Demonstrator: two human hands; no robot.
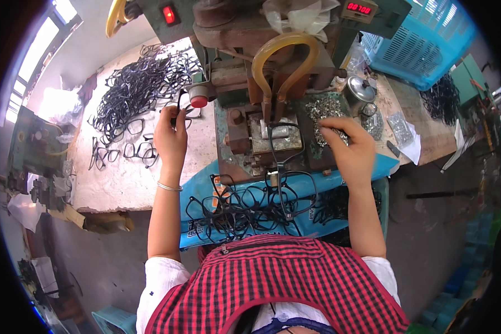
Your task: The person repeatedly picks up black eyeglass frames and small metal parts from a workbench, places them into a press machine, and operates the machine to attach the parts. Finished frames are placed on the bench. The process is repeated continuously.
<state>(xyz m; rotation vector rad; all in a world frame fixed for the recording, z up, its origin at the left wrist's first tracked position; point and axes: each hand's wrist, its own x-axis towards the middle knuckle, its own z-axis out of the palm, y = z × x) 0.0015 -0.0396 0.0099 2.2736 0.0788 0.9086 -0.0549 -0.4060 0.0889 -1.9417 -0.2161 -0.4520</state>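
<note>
My left hand (171,136) is raised beside the red push button (199,101), its fingers closed on a slim black eyeglass piece (181,99); its full shape is partly hidden. Over at the right, my right hand (352,149) is at the heap of tiny metal parts (327,106), thumb and forefinger drawn together. Anything between those fingertips is too small to make out. Between the hands, a black eyeglass frame (281,167) stands against the metal fixture (278,143), below two copper-coloured electrodes (273,111) fed by a thick yellow hose loop (285,42).
Many black eyeglass frames (133,89) are heaped on the left table. More frames (239,206) lie on blue plastic sheeting (195,186) before me. At the right are a lidded metal pot (359,89), a bag of small parts (399,127) and a blue crate (417,42).
</note>
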